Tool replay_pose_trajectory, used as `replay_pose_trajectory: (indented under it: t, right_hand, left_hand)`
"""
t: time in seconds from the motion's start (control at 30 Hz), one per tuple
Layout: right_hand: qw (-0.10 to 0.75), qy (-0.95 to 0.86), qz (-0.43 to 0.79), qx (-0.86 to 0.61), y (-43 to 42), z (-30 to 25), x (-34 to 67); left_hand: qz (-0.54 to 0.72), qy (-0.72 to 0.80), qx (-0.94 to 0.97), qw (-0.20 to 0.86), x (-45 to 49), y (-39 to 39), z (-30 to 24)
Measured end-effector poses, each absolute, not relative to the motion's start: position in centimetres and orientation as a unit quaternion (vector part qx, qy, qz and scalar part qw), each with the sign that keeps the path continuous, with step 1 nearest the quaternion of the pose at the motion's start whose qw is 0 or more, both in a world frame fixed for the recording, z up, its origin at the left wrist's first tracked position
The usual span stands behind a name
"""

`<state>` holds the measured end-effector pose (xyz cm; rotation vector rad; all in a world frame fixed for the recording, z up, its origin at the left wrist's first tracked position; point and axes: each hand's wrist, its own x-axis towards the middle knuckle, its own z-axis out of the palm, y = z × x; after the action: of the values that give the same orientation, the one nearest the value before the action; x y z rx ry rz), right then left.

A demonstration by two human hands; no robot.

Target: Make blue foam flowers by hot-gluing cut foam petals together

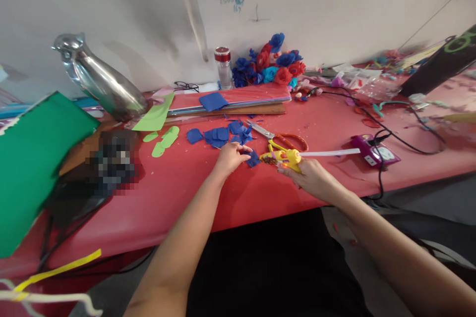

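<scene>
left hand (230, 156) stretched forward over the red table (178, 198), fingertips down on a blue paper piece (253, 160) at the near edge of the scrap pile; pinched or merely pressed flat, cannot tell. right hand (311, 178) clenched around a yellow glue gun (285, 158), nozzle turned left and just beside that same blue paper piece, a white glue stick (330, 152) jutting out of its back toward the right. just behind the gun, orange-handled scissors (284, 139) lying flat on the table, blades pointing left. more blue paper scraps (222, 134) scattered beyond the left hand, light green cut shapes (165, 139) further left. at the back, a stack of coloured sheets (241, 99) with a blue square on top, a red-capped jar (224, 67) upright behind it, and a cluster of red and blue paper flowers (273, 65) against the wall. silver jug (99, 81) leaning at the far left, above a large green sheet (33, 158). purple device (375, 151) to the right of the glue stick, black cable (405, 144) plugged into it.
</scene>
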<state>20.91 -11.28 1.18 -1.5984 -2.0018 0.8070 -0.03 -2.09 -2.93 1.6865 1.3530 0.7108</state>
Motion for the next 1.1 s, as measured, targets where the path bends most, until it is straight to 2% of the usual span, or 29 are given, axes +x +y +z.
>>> replay_pose_trajectory:
  t: [0.37,0.73,0.87,1.0,1.1]
  right_hand:
    - [0.21,-0.721,0.28,-0.599,-10.9,0.8,21.3]
    - [0.184,-0.803,0.19,-0.534,-11.2,-0.1,22.0]
    - [0.168,-0.827,0.18,-0.505,-10.8,1.2,23.8]
    - [0.164,-0.757,0.043,-0.631,-7.4,2.8,26.8]
    - [0.144,-0.686,-0.008,-0.713,-3.4,2.4,28.4]
  left_hand:
    - [0.275,0.551,0.668,0.418,0.1,-2.5,-2.1]
    - [0.256,0.56,0.681,0.396,0.0,-2.2,-2.5]
    - [0.27,0.547,0.681,0.405,-0.1,-2.1,-2.6]
    - [0.301,0.545,0.657,0.425,-0.1,-2.2,-2.8]
    - [0.353,0.528,0.61,0.474,-0.1,-2.3,-3.0]
